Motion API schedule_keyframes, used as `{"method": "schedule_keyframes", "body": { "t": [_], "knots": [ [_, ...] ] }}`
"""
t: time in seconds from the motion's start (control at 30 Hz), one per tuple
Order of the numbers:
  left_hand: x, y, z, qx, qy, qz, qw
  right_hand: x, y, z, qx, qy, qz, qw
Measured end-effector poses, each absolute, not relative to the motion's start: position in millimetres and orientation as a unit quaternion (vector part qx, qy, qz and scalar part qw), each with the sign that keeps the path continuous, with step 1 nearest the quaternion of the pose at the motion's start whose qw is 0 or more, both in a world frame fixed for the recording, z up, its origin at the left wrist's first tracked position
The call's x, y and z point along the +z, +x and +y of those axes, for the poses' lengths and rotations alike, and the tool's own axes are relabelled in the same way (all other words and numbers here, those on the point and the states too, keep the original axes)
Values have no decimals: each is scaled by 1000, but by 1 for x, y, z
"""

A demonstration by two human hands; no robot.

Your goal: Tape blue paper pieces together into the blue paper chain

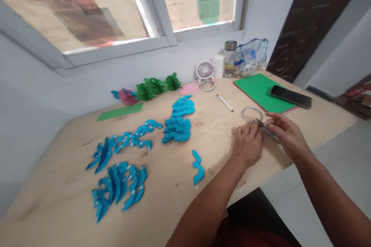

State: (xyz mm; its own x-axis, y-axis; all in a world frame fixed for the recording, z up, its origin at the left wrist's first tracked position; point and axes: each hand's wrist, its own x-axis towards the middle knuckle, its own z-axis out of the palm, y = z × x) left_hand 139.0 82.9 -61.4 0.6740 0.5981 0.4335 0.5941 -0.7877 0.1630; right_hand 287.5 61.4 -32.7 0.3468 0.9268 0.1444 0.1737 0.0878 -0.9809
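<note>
My left hand [247, 146] rests low over the right part of the table, fingers bent and close together on the near edge of a thin roll of tape [252, 109]. Its thumb is hidden. From the right, my right hand [287, 136] grips a slim, dark, pointed tool [270, 132], whose tip meets the left fingertips beside the roll. The tool's exact kind is unclear. Left of my forearm lies a single wavy blue paper piece [198, 167] with small white patches. Farther off are stacked blue paper pieces [177, 129].
More blue pieces [118, 187] lie at left. Green paper flowers [156, 86], a fan [204, 70], another tape roll [207, 85] and a bottle [230, 60] line the wall. A pen [225, 103] lies mid-table; a phone [291, 97] rests on green sheets [262, 88].
</note>
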Motion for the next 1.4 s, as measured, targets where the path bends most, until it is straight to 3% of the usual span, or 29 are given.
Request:
{"method": "schedule_keyframes", "body": {
  "t": [0.17,0.37,0.6,0.83,1.17,1.4],
  "knots": [
    [-56,134,80,278,892,350,71,-32,254,56,373,-545,-398,637],
    [-44,69,44,293,852,417,121,-33,224,54,387,-531,-405,636],
    [-45,-32,20,236,699,669,96,-33,170,52,484,-521,-488,507],
    [-42,-36,22,182,707,676,102,-42,125,59,510,-503,-548,432],
    [-46,-29,20,303,648,675,183,-53,115,58,472,-496,-550,478],
    [-49,-31,18,457,523,604,391,-57,105,55,489,-441,-538,526]
  ]
}}
